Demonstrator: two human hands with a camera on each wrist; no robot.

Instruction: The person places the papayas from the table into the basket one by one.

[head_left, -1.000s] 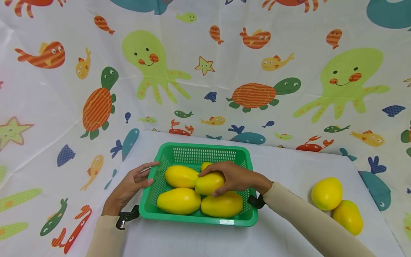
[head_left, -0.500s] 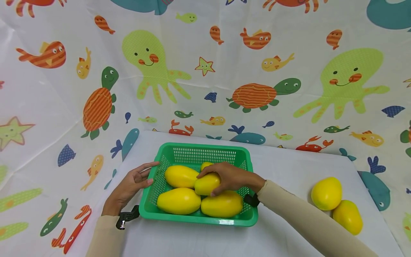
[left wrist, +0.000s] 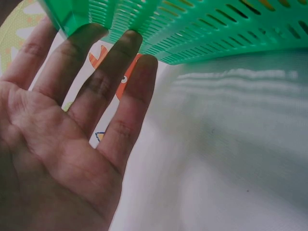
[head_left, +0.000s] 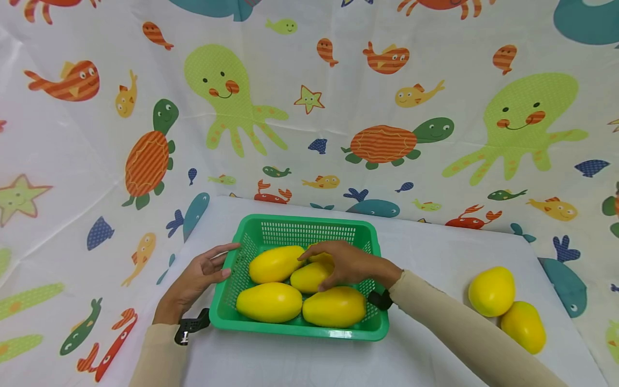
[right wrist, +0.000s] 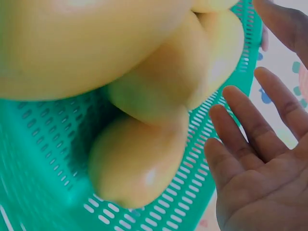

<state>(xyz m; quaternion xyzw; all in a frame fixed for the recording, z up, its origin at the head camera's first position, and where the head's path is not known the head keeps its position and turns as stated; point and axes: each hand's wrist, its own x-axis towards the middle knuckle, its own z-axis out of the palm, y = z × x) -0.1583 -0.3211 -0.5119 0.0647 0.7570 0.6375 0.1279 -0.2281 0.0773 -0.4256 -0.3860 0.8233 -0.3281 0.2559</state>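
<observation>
A green slotted plastic basket (head_left: 295,329) holds several smooth yellow mango-like fruits, two larger ones (head_left: 268,302) along its front side. My right hand (head_left: 345,263) is over the basket, thumb and fingers spread above a smaller yellow fruit (head_left: 307,278) lying among the others. In the right wrist view, the fingers (right wrist: 250,120) are loosely bent, with a gap between them and the fruits. Another fruit (head_left: 321,257) at the back is partly hidden under this hand. On the basket's left wall rests my left hand (head_left: 203,271), its fingertips against the plastic.
Two more yellow fruits (head_left: 492,291) lie together on the white-covered table (head_left: 435,252) to the right, beyond my right forearm. A white curtain (head_left: 300,70) printed with sea animals hangs behind the table and at its left.
My right hand has let go of the smaller fruit, which now sits lower among the others. The back-left fruit has tilted, and the far one shows more. My left hand stays put.
</observation>
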